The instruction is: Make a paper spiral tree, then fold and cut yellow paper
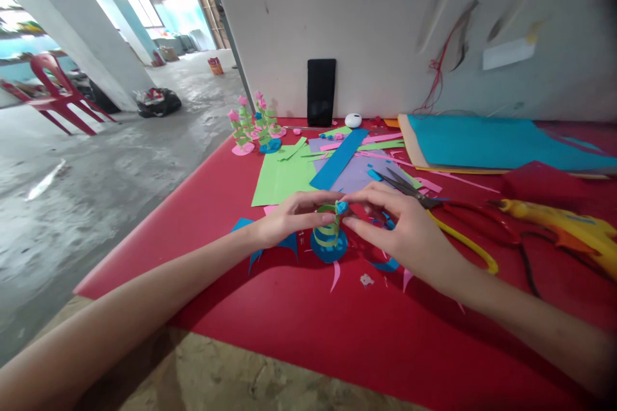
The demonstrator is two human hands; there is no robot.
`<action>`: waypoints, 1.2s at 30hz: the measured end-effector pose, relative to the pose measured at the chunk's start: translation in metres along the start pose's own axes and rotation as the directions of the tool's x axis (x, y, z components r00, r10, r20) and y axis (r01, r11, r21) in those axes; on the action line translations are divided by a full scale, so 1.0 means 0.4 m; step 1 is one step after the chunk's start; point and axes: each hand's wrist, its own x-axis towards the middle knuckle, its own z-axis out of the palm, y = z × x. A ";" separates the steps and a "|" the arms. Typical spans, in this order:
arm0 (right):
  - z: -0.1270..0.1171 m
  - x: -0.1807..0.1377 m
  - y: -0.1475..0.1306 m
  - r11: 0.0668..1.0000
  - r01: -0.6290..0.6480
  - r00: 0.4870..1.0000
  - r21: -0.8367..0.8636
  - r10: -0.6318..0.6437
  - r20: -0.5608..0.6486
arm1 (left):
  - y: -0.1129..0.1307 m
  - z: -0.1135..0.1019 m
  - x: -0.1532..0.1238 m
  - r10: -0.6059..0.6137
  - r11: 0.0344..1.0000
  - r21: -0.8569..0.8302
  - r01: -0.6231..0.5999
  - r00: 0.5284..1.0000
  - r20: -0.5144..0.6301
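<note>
At frame centre, a green spiral paper stem on a blue paper disc (329, 236) is pinched between the left hand (289, 217) and the right hand (400, 225), fingertips grasping its top.

Both hands meet over a little paper flower (330, 231): a green spiral stem on a round blue base, with a blue bud on top. The left hand (289, 218) steadies the stem from the side, and the right hand (405, 228) pinches at the bud. The red table (270, 327) is littered with paper scraps. Scissors (409, 191) lie just behind the right hand, a yellow glue gun (559, 225) further right. Finished pink-topped flowers (253, 125) stand near a black phone (321, 92) leaning on the wall.
</note>
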 end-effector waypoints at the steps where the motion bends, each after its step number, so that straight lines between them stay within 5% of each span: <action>1: 0.000 0.000 0.001 1.000 0.005 1.000 -0.001 -0.005 -0.001 | -0.001 -0.001 0.000 -0.002 1.000 -0.008 0.002 1.000 0.001; 36: 0.022 0.009 0.015 0.990 0.071 0.997 0.120 -0.066 -0.047 | -0.014 0.003 0.006 -0.027 1.000 -0.012 0.027 0.999 -0.026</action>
